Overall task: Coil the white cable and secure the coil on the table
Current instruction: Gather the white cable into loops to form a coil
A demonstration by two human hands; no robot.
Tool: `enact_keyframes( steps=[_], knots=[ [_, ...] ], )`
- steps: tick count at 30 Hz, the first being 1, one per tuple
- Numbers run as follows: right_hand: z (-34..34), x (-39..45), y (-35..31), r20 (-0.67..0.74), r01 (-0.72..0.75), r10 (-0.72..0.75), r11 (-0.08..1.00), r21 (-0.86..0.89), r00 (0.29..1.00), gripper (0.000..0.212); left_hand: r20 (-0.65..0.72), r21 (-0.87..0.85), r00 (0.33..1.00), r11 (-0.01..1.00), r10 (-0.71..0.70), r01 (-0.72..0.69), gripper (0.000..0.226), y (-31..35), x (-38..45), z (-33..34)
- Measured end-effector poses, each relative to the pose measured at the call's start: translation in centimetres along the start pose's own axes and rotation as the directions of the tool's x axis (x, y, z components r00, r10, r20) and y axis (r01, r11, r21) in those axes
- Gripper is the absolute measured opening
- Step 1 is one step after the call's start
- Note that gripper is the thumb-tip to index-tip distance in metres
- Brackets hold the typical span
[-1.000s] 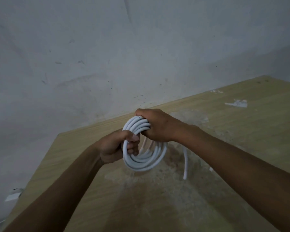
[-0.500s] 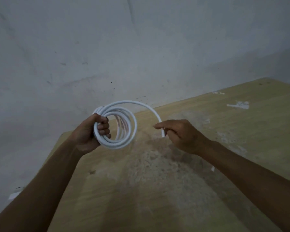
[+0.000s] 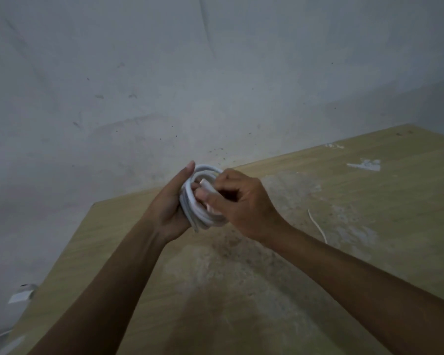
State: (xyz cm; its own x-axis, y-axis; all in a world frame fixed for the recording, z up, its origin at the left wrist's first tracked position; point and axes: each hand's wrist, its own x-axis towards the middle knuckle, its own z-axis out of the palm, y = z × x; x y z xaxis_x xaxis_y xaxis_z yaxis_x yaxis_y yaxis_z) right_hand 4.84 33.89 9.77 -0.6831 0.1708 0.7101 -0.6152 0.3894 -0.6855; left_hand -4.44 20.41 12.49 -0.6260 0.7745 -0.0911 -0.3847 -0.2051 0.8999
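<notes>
- Above the surface point(image 3: 344, 201), near its far left corner, both hands hold the cable point(image 3: 194, 213) up in the air; nothing of the coil touches the wood.
- Coiling looks all but done: the cable sits as a tight bundle of several stacked white loops, and no long free run hangs from it.
- Left hand point(image 3: 169, 206) cups the bundle from the left, palm against the loops and thumb up along their top; its grip is wrapped around the coil, though the fingers are hidden behind it.
- Right hand point(image 3: 241, 203) is curled at the middle of the coil, thumb and fingertips pinching what appears to be the cable's end; whether that end is being tucked through the loops or wound around them I cannot tell, as the hand covers it.
- What is left, by my judgement: finish locking the end so the loops cannot spring apart, then set the coil down on the surface.
- A thin white strand point(image 3: 318, 226) lies on the wood to the right of the hands, well apart from the coil; whether it is meant as a tie I cannot tell.
</notes>
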Motion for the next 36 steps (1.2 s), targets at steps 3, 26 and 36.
enact_keyframes(
  steps=[3, 26, 36],
  knots=[
    [0.3, 0.5, 0.0, -0.145, -0.217, 0.249, 0.955, 0.203, 0.958, 0.013, -0.079, 0.073, 0.993, 0.994, 0.085, -0.080, 0.053, -0.9, 0.2, 1.1],
    [-3.3, 2.0, 0.9, 0.152, -0.746, 0.741, 0.665, -0.028, 0.654, 0.047, 0.094, 0.461, 0.995, 0.884, 0.042, -0.081, 0.013, -4.2, 1.4, 1.7],
    [-4.4, -0.8, 4.5, 0.264, -0.370, 0.413, 0.908, -0.198, 0.872, 0.075, 0.487, 0.244, 0.738, 0.884, -0.467, 0.398, 0.014, -5.7, 3.6, 0.3]
  ],
)
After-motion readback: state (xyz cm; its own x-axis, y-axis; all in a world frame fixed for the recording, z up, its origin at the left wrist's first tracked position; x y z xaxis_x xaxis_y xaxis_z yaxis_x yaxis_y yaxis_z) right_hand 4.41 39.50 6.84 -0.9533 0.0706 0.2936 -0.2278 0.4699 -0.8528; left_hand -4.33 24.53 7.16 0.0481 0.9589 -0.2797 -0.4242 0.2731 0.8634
